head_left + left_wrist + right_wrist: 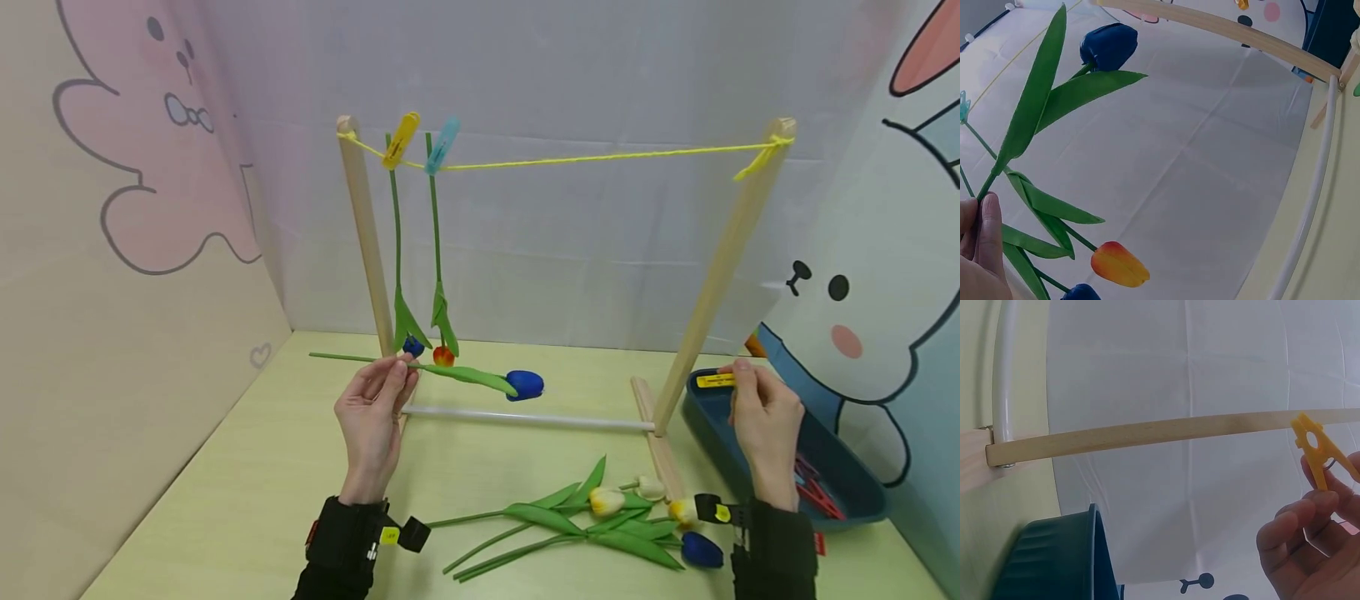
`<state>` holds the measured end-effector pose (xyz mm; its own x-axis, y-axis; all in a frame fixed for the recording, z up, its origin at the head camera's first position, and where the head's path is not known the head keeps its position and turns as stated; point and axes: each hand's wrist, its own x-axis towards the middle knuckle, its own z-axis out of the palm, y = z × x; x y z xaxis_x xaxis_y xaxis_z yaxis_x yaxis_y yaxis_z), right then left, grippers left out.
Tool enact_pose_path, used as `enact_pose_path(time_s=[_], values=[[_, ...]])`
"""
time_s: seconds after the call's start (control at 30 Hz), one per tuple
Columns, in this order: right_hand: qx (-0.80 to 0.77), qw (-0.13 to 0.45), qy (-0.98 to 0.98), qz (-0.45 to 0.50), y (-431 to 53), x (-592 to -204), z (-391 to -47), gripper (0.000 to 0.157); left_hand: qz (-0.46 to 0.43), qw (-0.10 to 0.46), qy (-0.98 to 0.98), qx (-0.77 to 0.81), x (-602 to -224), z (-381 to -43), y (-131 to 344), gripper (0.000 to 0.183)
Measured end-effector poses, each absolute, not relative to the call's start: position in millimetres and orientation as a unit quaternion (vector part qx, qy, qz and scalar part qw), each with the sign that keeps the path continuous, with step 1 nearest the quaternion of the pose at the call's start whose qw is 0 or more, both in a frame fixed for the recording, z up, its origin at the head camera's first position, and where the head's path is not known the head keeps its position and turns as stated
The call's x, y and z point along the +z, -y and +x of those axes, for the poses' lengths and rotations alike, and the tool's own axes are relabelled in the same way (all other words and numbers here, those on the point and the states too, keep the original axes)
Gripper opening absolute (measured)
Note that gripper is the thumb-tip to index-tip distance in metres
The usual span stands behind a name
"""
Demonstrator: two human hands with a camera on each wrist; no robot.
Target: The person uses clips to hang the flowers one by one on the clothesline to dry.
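My left hand pinches the green stem of a blue artificial tulip, held sideways in front of the rack; its bloom points right. In the left wrist view the fingertips grip that stem below the leaves. My right hand holds a yellow clothespin above the bin's edge; the right wrist view shows the clothespin between thumb and fingers. Two tulips hang upside down from a yellow string: a blue one under a yellow clothespin and an orange-red one under a light blue clothespin.
Wooden posts hold up the string, joined low by a white rod. Several tulips, white-yellow and blue, lie on the table in front. A dark teal bin with red clothespins stands at the right.
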<state>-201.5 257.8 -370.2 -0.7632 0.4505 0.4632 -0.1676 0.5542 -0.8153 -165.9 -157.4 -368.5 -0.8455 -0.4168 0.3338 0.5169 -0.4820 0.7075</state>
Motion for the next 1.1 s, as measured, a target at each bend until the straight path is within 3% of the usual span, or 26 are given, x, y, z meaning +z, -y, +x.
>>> enact_pose_path(time_s=[0.17,0.37,0.47,0.73,1.1], values=[[0.466,0.342,0.813,-0.072,-257,-369,-201,0.036,-0.045,0.264,0.422,-0.866,-367,-166,157,0.014],[0.533,0.337,0.774,-0.057,-256,-368,-203,0.011,-0.037,0.257,0.449,-0.855,-367,-167,156,0.011],[0.586,0.323,0.741,-0.052,-254,-367,-204,0.008,-0.031,0.256,0.469,-0.845,-368,-168,156,0.012],[0.672,0.29,0.682,0.002,-245,-353,-208,0.013,-0.043,0.252,0.49,-0.833,-362,-171,155,0.025],[0.7,0.242,0.65,0.172,-233,-310,-211,0.023,-0.077,0.25,0.546,-0.796,-335,-177,147,0.019]])
